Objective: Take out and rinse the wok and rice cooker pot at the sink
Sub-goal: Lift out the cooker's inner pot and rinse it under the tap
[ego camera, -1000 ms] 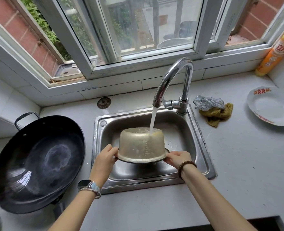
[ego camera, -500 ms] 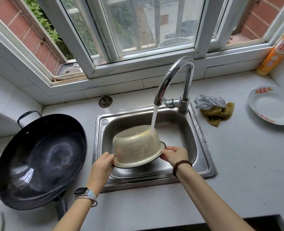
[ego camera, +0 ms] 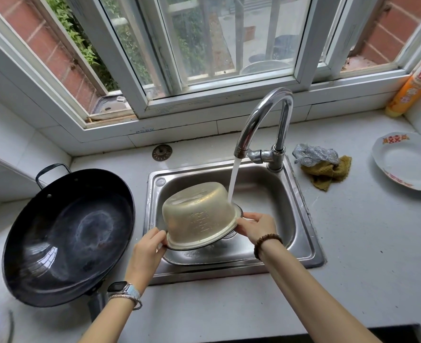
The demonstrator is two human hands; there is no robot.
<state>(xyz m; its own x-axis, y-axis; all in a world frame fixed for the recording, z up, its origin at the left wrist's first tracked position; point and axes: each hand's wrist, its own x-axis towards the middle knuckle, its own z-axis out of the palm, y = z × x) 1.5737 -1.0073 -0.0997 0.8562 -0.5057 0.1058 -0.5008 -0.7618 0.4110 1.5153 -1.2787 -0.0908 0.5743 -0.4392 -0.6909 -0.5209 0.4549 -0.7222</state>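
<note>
The rice cooker pot is held upside down over the steel sink, tilted so that its base faces up and to the left and its rim drops toward the person. The 2 hands grip it by the rim: the left hand has its fingers curled onto the rim at the lower left, and the right hand has its fingers clamped on the rim at the right. Water runs from the curved faucet and strikes the pot's outer wall on its right side, close to the rim. A watch sits on the left wrist, a bead bracelet on the right. The black wok rests open side up on the white tabletop just left of the sink. Right of the faucet lie a silver scrubber and a yellow cloth, touching each other. Farther right stands a white plate, and an orange bottle stands in the corner by the window sill. A round metal strainer lies behind the sink.
</note>
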